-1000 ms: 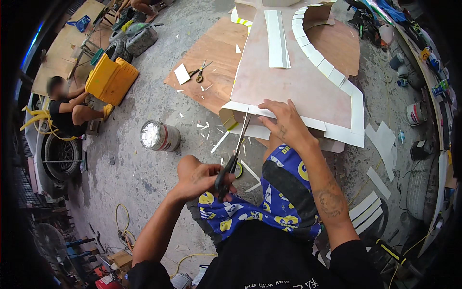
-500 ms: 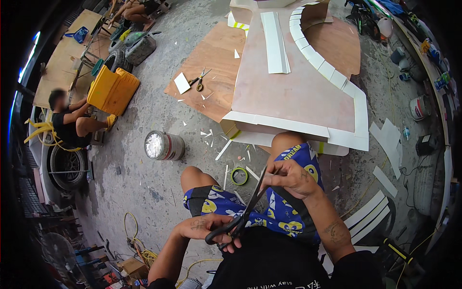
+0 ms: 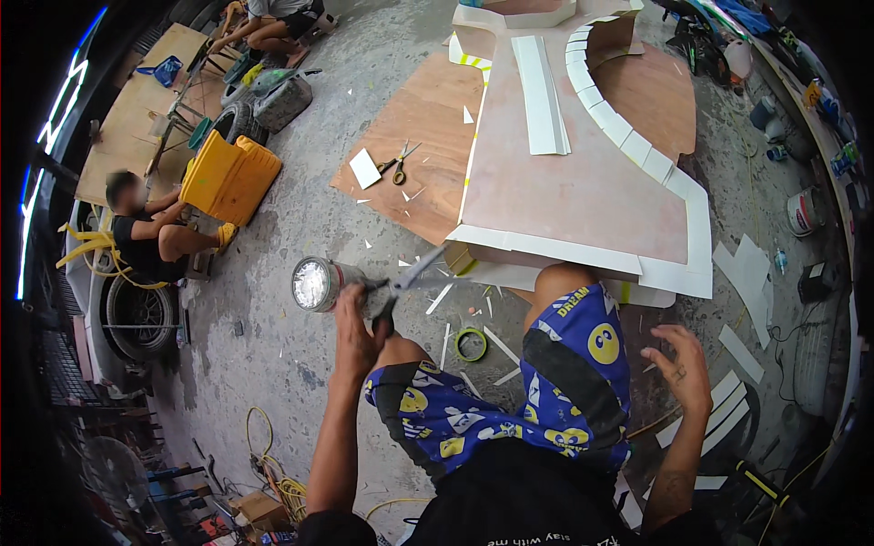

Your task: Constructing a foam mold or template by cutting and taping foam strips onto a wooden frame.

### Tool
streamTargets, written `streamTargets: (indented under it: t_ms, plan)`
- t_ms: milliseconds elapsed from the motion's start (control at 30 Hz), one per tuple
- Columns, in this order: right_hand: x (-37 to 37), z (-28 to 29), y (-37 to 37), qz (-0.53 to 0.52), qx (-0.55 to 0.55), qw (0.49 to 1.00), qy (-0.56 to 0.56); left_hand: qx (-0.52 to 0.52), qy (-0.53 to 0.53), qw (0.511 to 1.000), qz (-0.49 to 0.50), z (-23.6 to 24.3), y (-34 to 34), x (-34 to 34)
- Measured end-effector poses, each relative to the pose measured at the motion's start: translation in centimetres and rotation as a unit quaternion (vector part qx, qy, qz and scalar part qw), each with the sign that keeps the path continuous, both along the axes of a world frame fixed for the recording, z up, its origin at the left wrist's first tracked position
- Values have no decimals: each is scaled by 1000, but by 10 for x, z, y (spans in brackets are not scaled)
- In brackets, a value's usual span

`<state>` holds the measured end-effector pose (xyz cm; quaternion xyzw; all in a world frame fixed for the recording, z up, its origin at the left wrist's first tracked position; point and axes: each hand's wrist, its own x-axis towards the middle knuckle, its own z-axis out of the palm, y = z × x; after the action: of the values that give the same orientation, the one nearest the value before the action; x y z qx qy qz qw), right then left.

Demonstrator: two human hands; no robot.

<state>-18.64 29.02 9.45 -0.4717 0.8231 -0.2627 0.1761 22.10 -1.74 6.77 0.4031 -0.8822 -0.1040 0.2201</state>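
Note:
In my left hand (image 3: 357, 329) is a pair of dark-handled scissors (image 3: 411, 278), its blades spread and pointing away to the right. That hand is just in front of a metal can (image 3: 344, 273) with white content, above my left knee. My right hand (image 3: 683, 369) is raised beside my right knee, fingers apart and slightly curled, with nothing in them. Beyond my knees lies a large pinkish panel (image 3: 555, 196) edged with white strips. A roll of yellow-green tape (image 3: 471, 345) rests on the floor between my legs, among thin white offcuts (image 3: 502, 346).
A second pair of scissors (image 3: 400, 168) and a white card (image 3: 365, 168) lie on a plywood sheet (image 3: 414, 118). White strips (image 3: 719, 414) are on the floor at right. At left a person (image 3: 146, 218) sits by a yellow box-shaped object (image 3: 232, 177). Yellow hose (image 3: 269, 469) coils at lower left.
My left hand has carried the scissors forward and left toward the can, and their blades are now spread. My right hand has moved away to the right. The view has shifted slightly.

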Motion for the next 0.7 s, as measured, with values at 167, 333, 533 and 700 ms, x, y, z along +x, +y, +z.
streamTargets:
  t_ms: [167,333,533,700]
  plan:
    - [41,12,-67,-2,-114,903,-414,460,204,864,-30,16,-44,-16]
    - [94,-5,-150,-51,-193,670,-715,244,-5,967,-77,54,-83,-15]
    - [99,5,-172,92,-197,944,-249,-91,22,994,-57,23,-104,6]
    - [66,-11,-191,119,-223,963,99,-151,-33,986,-62,-6,-103,-9]
